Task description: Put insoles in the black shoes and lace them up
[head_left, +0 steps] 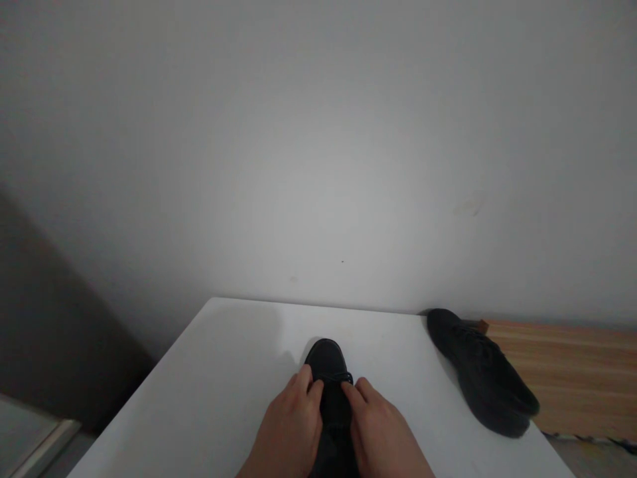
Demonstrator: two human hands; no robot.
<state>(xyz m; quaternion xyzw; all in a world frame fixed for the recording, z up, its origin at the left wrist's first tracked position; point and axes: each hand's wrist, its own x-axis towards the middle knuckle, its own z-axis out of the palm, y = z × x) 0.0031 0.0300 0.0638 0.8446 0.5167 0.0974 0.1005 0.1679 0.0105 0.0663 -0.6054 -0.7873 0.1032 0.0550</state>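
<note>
Left hand [291, 425], right hand [381, 428] both pinching laces [334, 379] on black shoe [328, 362]; no brand readable.

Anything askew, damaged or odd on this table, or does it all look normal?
One thing: the second black shoe lies tipped on its side at the white table's right edge, partly overhanging it. The shoe between the left hand and right hand sits upright. No spill or damage shows.

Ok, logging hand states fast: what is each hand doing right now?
Left hand: fingers pinched at the laces of the black shoe.
Right hand: fingers pinched at the same laces, from the other side.
</note>
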